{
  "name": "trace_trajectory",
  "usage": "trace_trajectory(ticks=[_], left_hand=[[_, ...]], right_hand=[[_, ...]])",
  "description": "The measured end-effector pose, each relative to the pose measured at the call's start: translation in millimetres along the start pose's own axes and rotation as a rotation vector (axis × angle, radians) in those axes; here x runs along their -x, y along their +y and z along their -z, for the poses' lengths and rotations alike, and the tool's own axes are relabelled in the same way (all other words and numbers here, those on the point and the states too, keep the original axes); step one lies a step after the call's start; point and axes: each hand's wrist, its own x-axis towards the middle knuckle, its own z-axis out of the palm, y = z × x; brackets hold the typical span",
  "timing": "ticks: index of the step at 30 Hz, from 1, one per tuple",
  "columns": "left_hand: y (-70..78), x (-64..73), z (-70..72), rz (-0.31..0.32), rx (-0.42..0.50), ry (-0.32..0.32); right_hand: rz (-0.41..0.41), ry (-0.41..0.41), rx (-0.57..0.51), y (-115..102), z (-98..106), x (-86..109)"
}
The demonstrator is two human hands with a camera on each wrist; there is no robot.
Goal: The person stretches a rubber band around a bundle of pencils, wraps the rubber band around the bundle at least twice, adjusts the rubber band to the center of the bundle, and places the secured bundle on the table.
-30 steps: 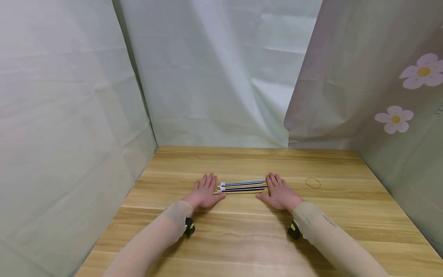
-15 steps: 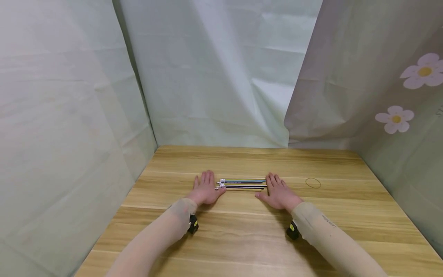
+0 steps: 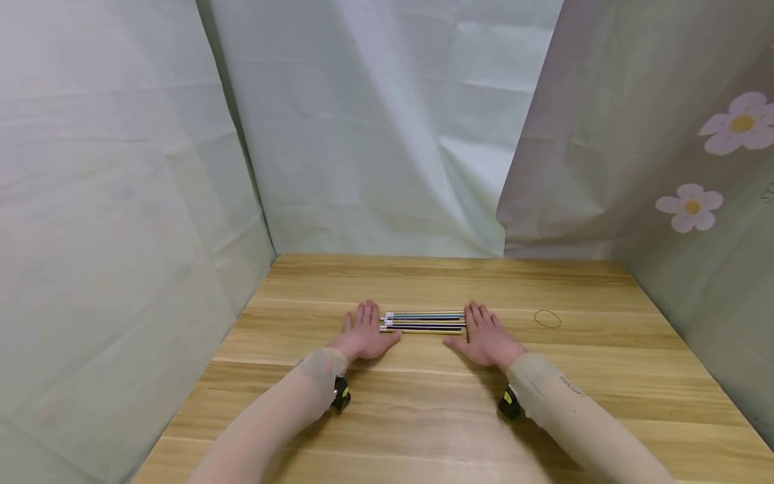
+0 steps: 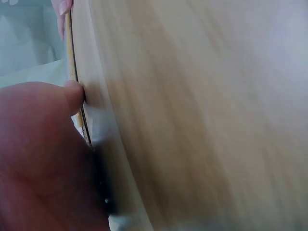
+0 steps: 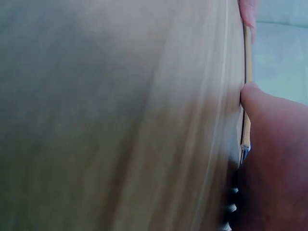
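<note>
Pencils between left grip and right grip, apparently touching both

No readable text. On the right sleeve, at lower right of the head view, small dark lettering, set at a slant, too tiny to make out. On the right-hand curtain, at the far right edge, faint dark marks, cut off by the frame and equally illegible.
</note>
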Motion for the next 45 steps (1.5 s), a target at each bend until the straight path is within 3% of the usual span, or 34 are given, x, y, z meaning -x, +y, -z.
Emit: trace_trajectory(ticks=[4, 12, 33, 39, 45], left_hand=[[2.9, -8.1, -4.4, 0.006, -0.020, -0.018], [13.0, -1.9, 0.0, 0.025, -0.022, -0.038], [8.0, -11.3, -3.1, 0.025, -0.056, -0.038], [6.3, -7.8, -2.4, -0.010, -0.030, -0.018], [-4.0, 2.6, 3.4, -0.126, 0.018, -0.019]], right_hand=[[0.007, -0.003, -0.003, -3.1, 0.2, -1.8], [-0.006, -0.018, 0.017, -0.2, -3.0, -5.7], [-0.005, -0.006, 0.050, 8.2, -11.5, -16.9], [-0.006, -0.030, 0.050, 1.9, -1.6, -10.2], [0.030, -0.057, 0.020, -9.7, 22.0, 7.3]])
